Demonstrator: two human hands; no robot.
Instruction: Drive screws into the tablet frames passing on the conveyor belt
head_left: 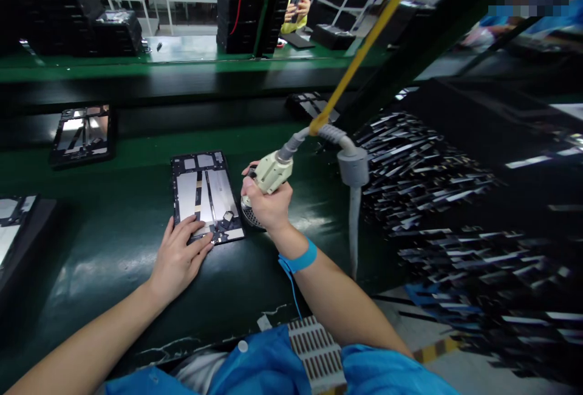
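A tablet (207, 191) with its back off lies flat on the green bench in front of me, silver plates and flat cables showing. My left hand (180, 255) rests at its lower left corner, fingers stretched over the edge. My right hand (273, 203) is wrapped round a cream-coloured corded hand tool (274, 171), just right of the tablet. The tool's lower end has a round perforated part, partly hidden by the hand. Its grey cable (355, 225), with a thick cylinder on it, is tied to a yellow strap (373, 36) from above.
Another opened tablet (82, 133) lies at the back left, one more (16, 225) at the left edge, another (314, 106) behind the tool. Tall stacks of dark panels (437, 182) crowd the right. A blue wrist strap (303, 257) circles my right wrist. Across the bench a person holds a dark object.
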